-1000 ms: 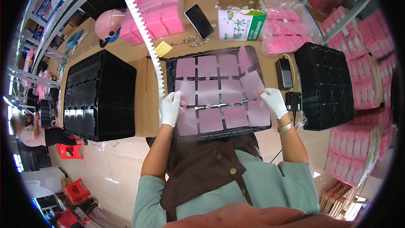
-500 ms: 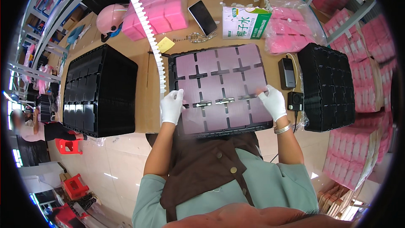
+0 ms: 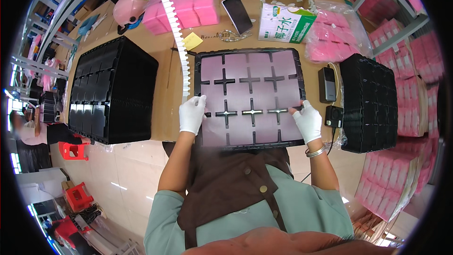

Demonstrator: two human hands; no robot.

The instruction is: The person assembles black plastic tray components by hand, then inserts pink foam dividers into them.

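A shallow black plastic tray [image 3: 300, 59] lies in front of me, with pinkish-purple sheet panels [image 3: 238, 88] across it and dark cross-shaped gaps between them. My left hand [image 3: 192, 115], in a white glove, is closed at the tray's left edge, thumb and fingers by the rim. My right hand [image 3: 307, 122], gloved in white with bare fingertips showing, pinches the right edge. The undersides of both grips are hidden.
Stacks of black trays stand left [image 3: 111, 92] and right [image 3: 369, 106]. Nearby are a power bank [image 3: 326, 85], a small black device [image 3: 333, 116], a phone [image 3: 237, 14], a yellow note [image 3: 192, 41], an open carton [image 3: 286, 22], pink bundles [image 3: 184, 4] and a toothed white strip [image 3: 172, 16].
My right hand has moved from over the panels out to the tray's right edge. The tray sits straighter in view; my left hand stays at its left edge. The view has shifted slightly.
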